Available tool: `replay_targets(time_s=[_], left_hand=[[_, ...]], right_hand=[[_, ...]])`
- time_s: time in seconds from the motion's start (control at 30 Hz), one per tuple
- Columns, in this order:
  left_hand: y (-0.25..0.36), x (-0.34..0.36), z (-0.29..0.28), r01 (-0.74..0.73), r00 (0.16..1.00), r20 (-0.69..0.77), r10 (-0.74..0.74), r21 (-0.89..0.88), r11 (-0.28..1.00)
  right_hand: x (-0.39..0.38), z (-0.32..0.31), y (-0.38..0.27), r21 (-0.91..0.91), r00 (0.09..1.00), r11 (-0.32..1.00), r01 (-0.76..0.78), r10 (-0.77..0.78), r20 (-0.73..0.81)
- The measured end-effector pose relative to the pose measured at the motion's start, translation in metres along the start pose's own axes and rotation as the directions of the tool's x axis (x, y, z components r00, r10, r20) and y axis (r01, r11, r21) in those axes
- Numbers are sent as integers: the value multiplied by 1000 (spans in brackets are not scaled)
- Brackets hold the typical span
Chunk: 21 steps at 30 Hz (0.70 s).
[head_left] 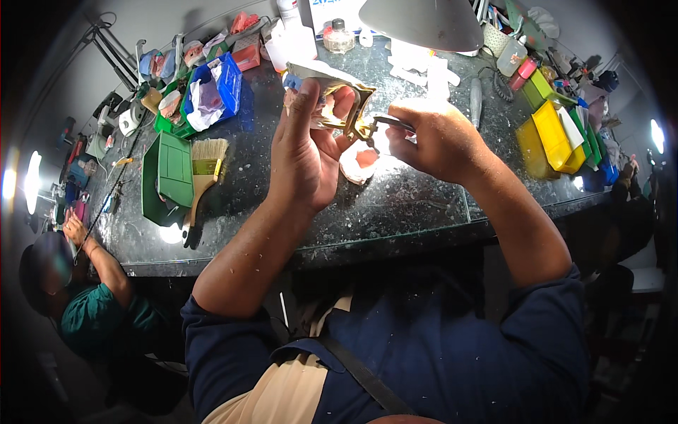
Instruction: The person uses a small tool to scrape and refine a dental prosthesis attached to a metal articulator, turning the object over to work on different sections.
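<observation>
The left hand (307, 145) is closed around a brass frame (339, 95), a hinged articulator-like piece with a pale cast in it, lifted off the tabletop (424, 205) and tilted toward the face, likely so the light from the lamp shade (424, 21) above the frame falls on it. The right hand (431, 138), just right of the frame, pinches a thin dark tool (388, 121) whose tip meets the frame's lower corner; holding the frame in the air lets the tool reach it freely. Below the frame a pink-and-white cast (359, 164) rests on the tabletop. Well left of the frame lie a brush (205, 177) and a green tray (169, 177).
</observation>
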<state>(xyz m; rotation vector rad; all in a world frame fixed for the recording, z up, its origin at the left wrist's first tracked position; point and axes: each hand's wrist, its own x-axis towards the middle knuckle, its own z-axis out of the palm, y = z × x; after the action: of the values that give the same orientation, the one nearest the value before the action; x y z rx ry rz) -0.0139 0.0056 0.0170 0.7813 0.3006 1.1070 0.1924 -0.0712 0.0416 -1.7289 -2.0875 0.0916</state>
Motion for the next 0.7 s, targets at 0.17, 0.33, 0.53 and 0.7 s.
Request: replay_targets(time_s=[0.17,0.33,0.53,0.7], left_hand=[[-7,-9,-1,-315,947,59,315,344,884],[-10,-13,4,-524,851,198,486,373,766],[-2,-14,11,-456,890,139,434,251,854],[-1,-9,6,-300,953,19,303,218,929]], right_hand=[[3,-2,-18,-200,989,970,-140,146,16],[-2,-3,-30,-231,990,965,-127,108,-94],[-10,-12,-39,-222,990,969,-104,79,-119],[-11,-9,-35,-222,991,966,-132,125,-46]])
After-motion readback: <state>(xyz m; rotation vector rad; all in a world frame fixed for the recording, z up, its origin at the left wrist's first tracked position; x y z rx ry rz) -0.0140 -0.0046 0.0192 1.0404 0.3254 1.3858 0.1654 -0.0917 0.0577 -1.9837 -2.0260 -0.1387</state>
